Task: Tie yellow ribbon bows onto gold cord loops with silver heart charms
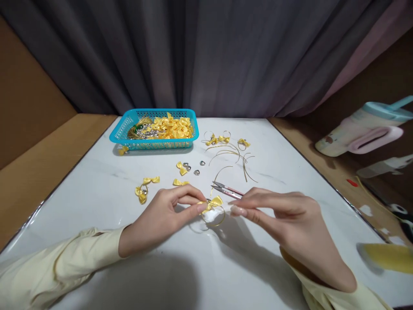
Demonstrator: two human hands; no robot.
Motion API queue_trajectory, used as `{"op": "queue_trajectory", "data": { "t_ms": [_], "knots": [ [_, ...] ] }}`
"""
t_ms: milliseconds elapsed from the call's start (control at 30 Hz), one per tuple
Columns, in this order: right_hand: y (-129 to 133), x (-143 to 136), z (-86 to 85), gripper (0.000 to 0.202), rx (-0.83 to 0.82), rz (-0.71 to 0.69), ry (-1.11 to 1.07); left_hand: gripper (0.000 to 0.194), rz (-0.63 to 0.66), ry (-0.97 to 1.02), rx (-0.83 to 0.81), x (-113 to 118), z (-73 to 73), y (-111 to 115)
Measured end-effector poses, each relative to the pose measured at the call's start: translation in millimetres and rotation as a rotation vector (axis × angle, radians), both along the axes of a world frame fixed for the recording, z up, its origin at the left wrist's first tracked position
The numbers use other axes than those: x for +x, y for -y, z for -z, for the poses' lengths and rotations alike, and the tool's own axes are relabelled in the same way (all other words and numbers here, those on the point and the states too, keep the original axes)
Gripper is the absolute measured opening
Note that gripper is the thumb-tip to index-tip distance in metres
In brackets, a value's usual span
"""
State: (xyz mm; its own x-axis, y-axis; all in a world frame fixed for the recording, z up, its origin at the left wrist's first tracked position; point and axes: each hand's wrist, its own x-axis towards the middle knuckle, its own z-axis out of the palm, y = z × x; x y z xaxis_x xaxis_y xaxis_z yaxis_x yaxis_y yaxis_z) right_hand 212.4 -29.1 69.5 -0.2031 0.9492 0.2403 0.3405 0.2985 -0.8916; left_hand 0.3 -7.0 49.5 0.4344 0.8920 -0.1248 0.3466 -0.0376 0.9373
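Bow: glossy yellow ribbon, its right loop spread wide, its left side partly hidden by fingertips, with a small silvery piece at the middle.
Wire ring: thin, gold-coloured, round, hanging just below the ribbon toward the wearer.
Position: in front of the wearer, between the two hands – at the left fingertips and a little apart from the right ones.
Left hand: thumb and forefinger pinch the ribbon's left side.
Right hand: thumb and forefinger drawn close together, the other fingers curled; whether it grips anything I cannot tell.
Snips: metal blades slightly parted, pointing left just beyond the ribbon; their rear end disappears behind the right fingers.
Worktop: white, marbled, shiny.
Loose wires: curved gold lengths scattered beyond the blades.
Ringed bows: a few near the far end of the wires, another cluster left of the left hand.
Silvery charms: several lying apart beyond the left hand, some beside a loose yellow bow.
Basket: turquoise, perforated, at the far left – heaped with yellow bows, silvery pieces and gold strands.
Tumbler: pale, pink-handled, far right.
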Motion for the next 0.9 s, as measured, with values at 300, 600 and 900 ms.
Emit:
{"op": "queue_trajectory", "data": {
  "t_ms": [300, 600, 900],
  "knots": [
    [8.1, -12.0, 11.6, 0.014, 0.149, -0.104, 0.244, 0.013, -0.046, 0.064, -0.016, 0.3, -4.7, 3.2],
    [8.8, -15.2, 15.9, 0.015, 0.184, -0.086, 0.247, 0.013, -0.055, 0.094, -0.051, 1.5, -4.6, 2.1],
    [11.2, -15.9, 17.8, 0.016, 0.193, -0.056, 0.231, 0.011, -0.058, 0.12, -0.075, 1.3, -5.1, 3.3]
  ]
}}
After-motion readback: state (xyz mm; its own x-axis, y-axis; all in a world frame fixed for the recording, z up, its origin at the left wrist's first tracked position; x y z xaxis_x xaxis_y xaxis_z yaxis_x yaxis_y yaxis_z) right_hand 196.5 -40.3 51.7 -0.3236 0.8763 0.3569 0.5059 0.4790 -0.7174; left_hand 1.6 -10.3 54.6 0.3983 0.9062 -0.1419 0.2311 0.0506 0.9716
